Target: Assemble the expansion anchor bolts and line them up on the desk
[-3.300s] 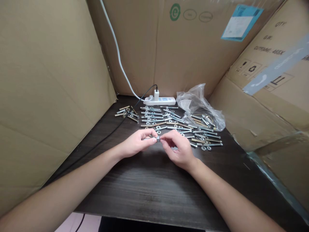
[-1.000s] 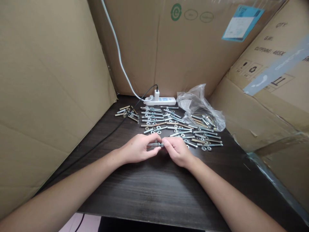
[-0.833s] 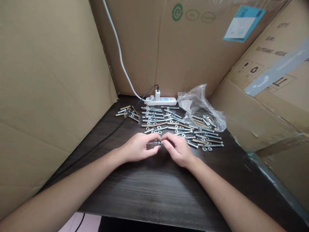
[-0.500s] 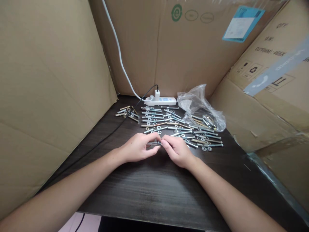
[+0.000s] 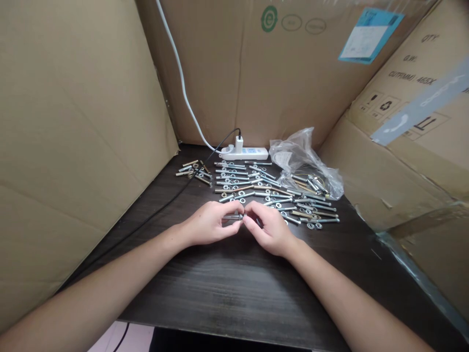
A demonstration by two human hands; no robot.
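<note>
My left hand is closed around a metal bolt, which lies level between its thumb and fingers. Small rings, like washers or a nut, sit near the bolt's right end. At that end, the thumb and index finger of my right hand pinch together; a small gap shows behind their tips. Exactly which small part they grip is hidden. Just beyond both hands lie rows of bolts and metal sleeves, with loose washers and nuts among them.
A white power strip with a plugged-in charger stands at the back. Right of it lies a clear plastic bag near more metal parts. A black cable crosses the dark table at left. Cardboard boxes wall in three sides.
My right index finger and thumb have bent more, opening a gap behind their tips at the bolt's end. My left hand and the bolt have stayed nearly still.
</note>
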